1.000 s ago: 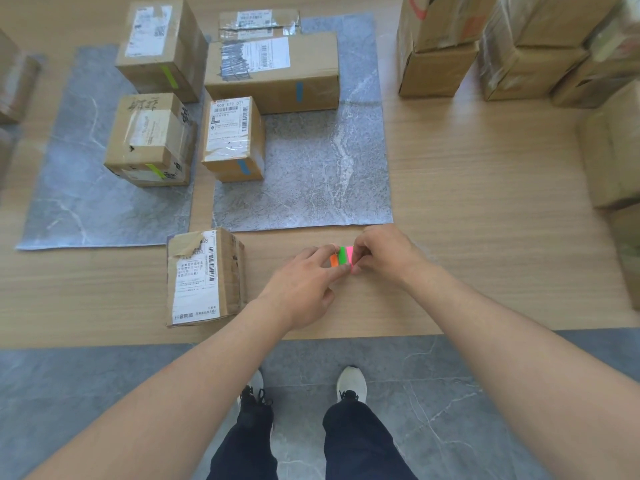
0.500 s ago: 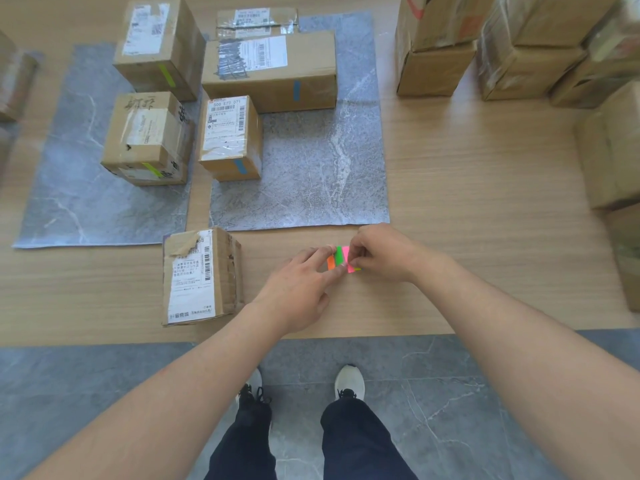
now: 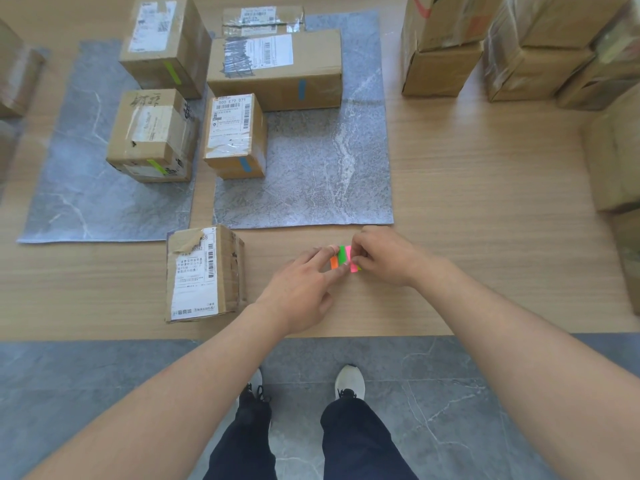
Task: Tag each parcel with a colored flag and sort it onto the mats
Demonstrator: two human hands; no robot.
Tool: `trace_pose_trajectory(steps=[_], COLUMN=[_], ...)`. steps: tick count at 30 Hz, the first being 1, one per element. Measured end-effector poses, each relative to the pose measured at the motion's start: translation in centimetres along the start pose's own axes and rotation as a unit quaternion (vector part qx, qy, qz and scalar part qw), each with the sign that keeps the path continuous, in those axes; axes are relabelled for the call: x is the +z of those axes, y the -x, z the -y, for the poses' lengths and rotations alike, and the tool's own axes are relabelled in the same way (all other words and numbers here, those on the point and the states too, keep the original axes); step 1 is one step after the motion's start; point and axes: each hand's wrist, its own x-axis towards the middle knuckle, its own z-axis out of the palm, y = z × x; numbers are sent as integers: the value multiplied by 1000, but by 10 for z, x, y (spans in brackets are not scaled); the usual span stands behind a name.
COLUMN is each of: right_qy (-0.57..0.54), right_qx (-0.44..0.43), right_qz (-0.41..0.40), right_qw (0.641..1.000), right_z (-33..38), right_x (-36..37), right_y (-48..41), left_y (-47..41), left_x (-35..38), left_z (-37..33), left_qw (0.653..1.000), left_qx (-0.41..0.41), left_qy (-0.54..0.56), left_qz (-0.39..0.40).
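Observation:
A small pad of colored flags (image 3: 342, 258) with orange, green and pink strips lies on the wooden table near its front edge. My left hand (image 3: 301, 289) presses its fingertips on the pad's left side. My right hand (image 3: 384, 256) pinches the pink strip at the pad's right side. An untagged cardboard parcel (image 3: 204, 273) with a white label sits left of my hands. Two grey mats lie beyond: the left mat (image 3: 79, 188) holds two parcels with green flags, the right mat (image 3: 322, 168) holds parcels with blue flags.
Stacked cardboard boxes (image 3: 446, 46) stand at the back right and along the right edge (image 3: 613, 150). More boxes (image 3: 17, 74) sit at the far left. Bare wood lies right of the mats. My feet show on the grey floor below the table edge.
Both hands stay on the flag pad, with only small finger shifts. The view has drifted slightly.

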Motion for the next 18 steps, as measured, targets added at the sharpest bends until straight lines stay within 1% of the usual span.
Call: trace_pose_trajectory(steps=[4,8,14,16,18], right_qy=[13,-1,-67,-76,-105], right_qx=[8,17,50,67,86], right_qz=[15,19,-30,-36,-60], right_qw=[1000,1000,996,994,989], right_z=[3,4,2,2,2], right_x=[0,0,1,4,6], right_y=[-1,0,2,2,2], left_y=[1,1,2,2,2], left_x=[2,3,3,3,4], left_z=[1,-3,-7,-8,-9], left_qw=[1000,1000,1000,1000,1000], left_qx=[7,4,-5,-10,-17], left_qy=[-1,-3,2,-4,-3], left_qz=[-2,-6,-8,-3,0])
